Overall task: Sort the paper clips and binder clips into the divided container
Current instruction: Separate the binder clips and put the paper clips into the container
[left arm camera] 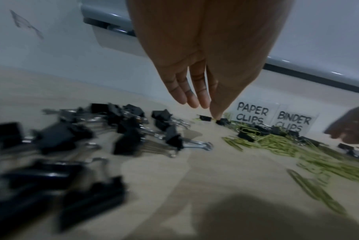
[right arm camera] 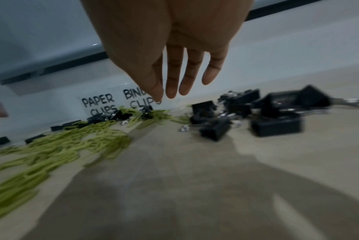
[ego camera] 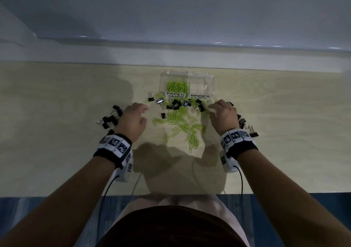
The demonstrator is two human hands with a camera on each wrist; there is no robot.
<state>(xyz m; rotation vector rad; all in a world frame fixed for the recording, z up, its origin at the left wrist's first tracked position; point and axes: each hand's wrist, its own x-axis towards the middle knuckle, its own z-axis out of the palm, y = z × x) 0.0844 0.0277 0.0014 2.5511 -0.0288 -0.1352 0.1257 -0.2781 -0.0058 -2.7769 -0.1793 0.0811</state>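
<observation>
A clear divided container (ego camera: 187, 84) stands at the back of the table, labelled PAPER CLIPS on the left and BINDER CLIPS on the right. Green paper clips (ego camera: 176, 87) lie in its left half; the right half looks empty. A spread of green paper clips (ego camera: 182, 125) covers the table between my hands, with black binder clips (ego camera: 178, 104) mixed in along the container's front. My left hand (ego camera: 133, 119) hovers left of the spread, fingers straight and empty (left arm camera: 195, 97). My right hand (ego camera: 222, 113) hovers at the right, fingers relaxed and empty (right arm camera: 174, 84).
One heap of black binder clips (ego camera: 110, 119) lies left of my left hand, seen close up as binder clips (left arm camera: 113, 129). Another heap (ego camera: 245, 127) lies right of my right wrist, binder clips (right arm camera: 267, 113). A white wall ledge (ego camera: 171, 55) borders the table's far edge.
</observation>
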